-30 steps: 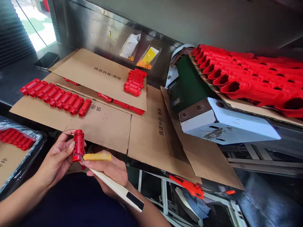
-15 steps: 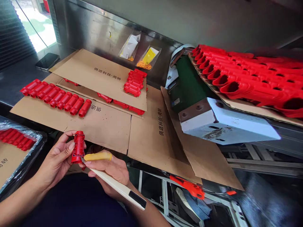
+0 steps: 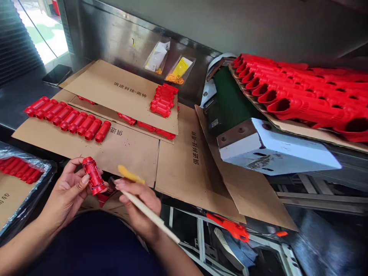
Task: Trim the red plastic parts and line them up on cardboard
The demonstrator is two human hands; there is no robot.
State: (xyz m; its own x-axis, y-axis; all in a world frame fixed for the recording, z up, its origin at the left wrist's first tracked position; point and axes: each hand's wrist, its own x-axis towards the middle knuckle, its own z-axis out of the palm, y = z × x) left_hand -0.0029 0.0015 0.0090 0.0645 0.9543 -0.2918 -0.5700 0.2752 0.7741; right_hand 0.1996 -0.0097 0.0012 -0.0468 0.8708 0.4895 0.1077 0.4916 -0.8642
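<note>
In my left hand (image 3: 67, 191) is a ribbed red plastic housing (image 3: 93, 176), tilted, with its moulded inner side facing up. The thumb presses its side and the fingers curl behind it. My right hand (image 3: 140, 207) is closed round a long white-handled knife (image 3: 153, 218). The blade end is apart from the housing, a little to its right, and looks blurred. A yellow finger cot (image 3: 131, 174) covers the right index finger, which is lifted off the handle. Just beyond my hands, a row of similar red housings (image 3: 69, 118) lies on the cardboard (image 3: 135, 153).
A second cardboard sheet (image 3: 100, 80) bears a small group of red housings (image 3: 164, 100). To the right, a conveyor end (image 3: 235, 99) carries many red parts (image 3: 310, 96). A plastic-lined bin (image 3: 53, 168) stands at the left. Behind lie a phone (image 3: 57, 74) and two plastic bags (image 3: 157, 57).
The knife has come away from the housing, moving right, and the right index finger has lifted. My left hand has tilted the housing, its top now leaning left.
</note>
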